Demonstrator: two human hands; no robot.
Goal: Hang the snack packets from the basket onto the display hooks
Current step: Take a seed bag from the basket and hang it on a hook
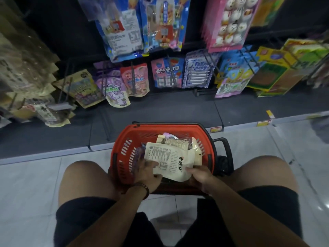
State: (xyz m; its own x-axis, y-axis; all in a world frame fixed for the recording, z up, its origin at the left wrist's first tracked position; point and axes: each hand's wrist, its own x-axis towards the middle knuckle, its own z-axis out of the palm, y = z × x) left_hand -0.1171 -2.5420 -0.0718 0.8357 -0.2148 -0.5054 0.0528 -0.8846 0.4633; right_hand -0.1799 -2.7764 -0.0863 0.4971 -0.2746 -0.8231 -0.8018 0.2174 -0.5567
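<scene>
Both your hands grip the cream snack packet (170, 160) over the red basket (124, 148): left hand (148, 172) and right hand (200, 173) at its near end, long axis toward the display hooks (132, 75).

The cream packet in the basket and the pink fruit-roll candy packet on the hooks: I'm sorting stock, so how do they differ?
The cream packet lies flat in the red basket, held by both the left hand and the right hand; the pink candy packet hangs on a display hook, untouched. The cream packet carries dense black print on plain cream; the pink one has bold blue and white graphics. Both are flat sealed pouches.
</scene>
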